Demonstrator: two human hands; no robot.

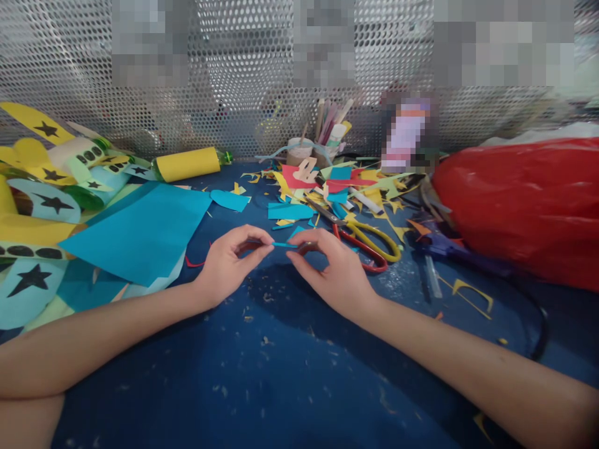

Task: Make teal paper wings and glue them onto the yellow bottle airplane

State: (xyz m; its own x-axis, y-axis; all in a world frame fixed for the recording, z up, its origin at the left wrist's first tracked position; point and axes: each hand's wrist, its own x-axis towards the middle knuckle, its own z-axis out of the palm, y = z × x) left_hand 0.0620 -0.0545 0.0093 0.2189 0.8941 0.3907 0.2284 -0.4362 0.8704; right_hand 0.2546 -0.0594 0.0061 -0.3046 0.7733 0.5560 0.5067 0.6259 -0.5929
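Between my two hands, just above the blue table, is a narrow piece of blue paper, seen nearly edge-on. My left hand pinches its left end between thumb and fingertips. At the other end my right hand is closed on it in the same way; part of that end is hidden by the fingers. Scissors with one yellow and one red handle lie just beyond my right hand. Large sheets of blue paper lie to the left of my left hand.
Paper scraps are heaped behind my hands. Several paper-covered bottle planes crowd the left side, near a yellow-wrapped bottle. A red plastic bag and a purple-handled glue gun sit at right. Perforated metal stands behind.
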